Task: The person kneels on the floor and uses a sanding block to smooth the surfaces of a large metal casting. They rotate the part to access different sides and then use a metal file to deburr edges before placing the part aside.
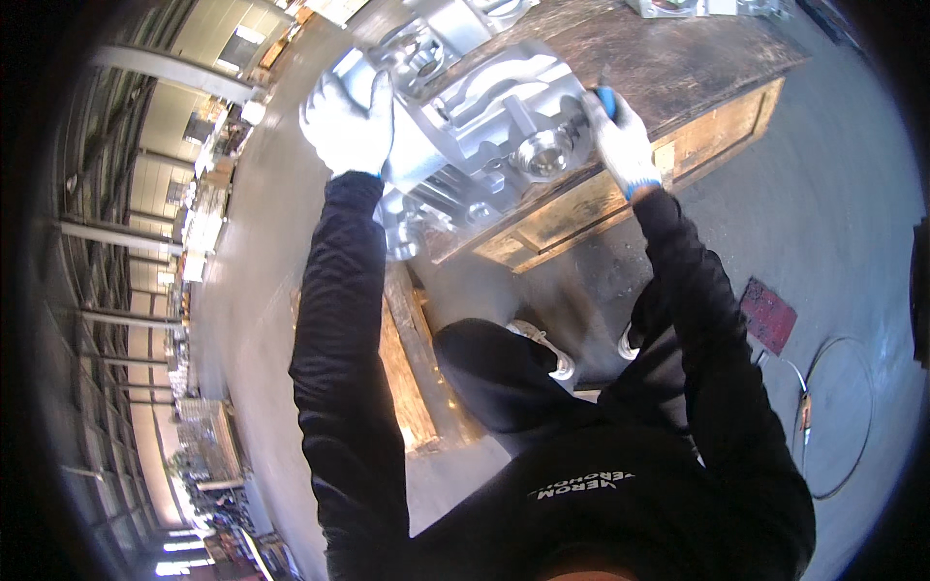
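A large machined metal casting (508, 116) with a round bored port lies on a dark wooden bench top (654, 58). My left hand (352, 123), in a white knit glove, rests on the casting's left end with thumb and fingers apart. At the casting's right end is my right hand (621, 138), also gloved, closed around a blue-handled tool (605, 102). The tool's thin dark tip points up, away from me; its kind cannot be told. Glare washes out the left glove and part of the metal.
More metal castings (429, 51) stand behind, and another (665, 6) is at the bench's far edge. Wooden beams (410, 356) lie low beside my left leg. On the floor to the right are a dark red plate (769, 316) and a looped hose or cable (868, 414).
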